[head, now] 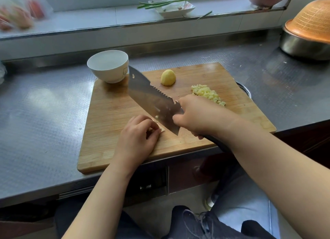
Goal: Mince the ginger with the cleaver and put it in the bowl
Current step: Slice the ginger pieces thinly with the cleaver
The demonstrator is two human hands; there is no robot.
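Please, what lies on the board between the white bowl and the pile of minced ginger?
In the head view, the cleaver's blade tip and a whole ginger piece lie between the bowl and the minced pile.

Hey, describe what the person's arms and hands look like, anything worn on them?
Both arms are bare as far up as the view shows, with no sleeves in sight. The left hand and the right hand wear no gloves. No rings, watch or bracelets show on the fingers or wrists.
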